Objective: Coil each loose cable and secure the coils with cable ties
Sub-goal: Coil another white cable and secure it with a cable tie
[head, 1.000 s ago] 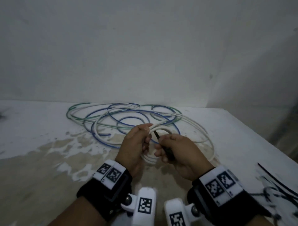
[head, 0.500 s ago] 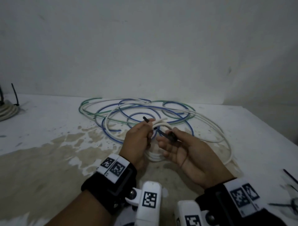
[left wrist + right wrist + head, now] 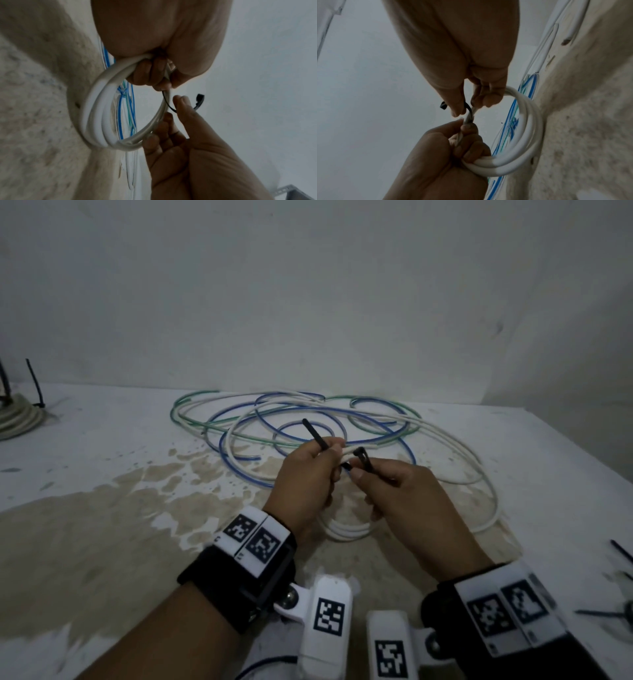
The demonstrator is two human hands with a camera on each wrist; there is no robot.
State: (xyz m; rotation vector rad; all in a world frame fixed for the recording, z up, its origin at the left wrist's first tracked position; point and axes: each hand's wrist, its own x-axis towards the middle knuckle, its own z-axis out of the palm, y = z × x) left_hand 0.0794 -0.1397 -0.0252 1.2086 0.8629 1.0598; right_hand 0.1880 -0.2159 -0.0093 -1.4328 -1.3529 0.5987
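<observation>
Worktop [image 3: 102,542]: stained; your right edge runs at 3 o'clock. Loose cables [image 3: 260,419]: sprawled at 12 o'clock, near the back wall. White coil [image 3: 96,115]: held up at centre, your left hand [image 3: 305,484] curled round it. Black cable tie [image 3: 363,458]: pinched by your right hand [image 3: 407,501], touching the coil.

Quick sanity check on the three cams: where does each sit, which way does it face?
Head: on the head, looking forward and down at table, cables; shows both forearms, left hand, right hand.
Left wrist: along the left hand, at the white cable coil.
Right wrist: along the right hand, at the black cable tie.
Shared: all show coil, tie, both hands.
</observation>
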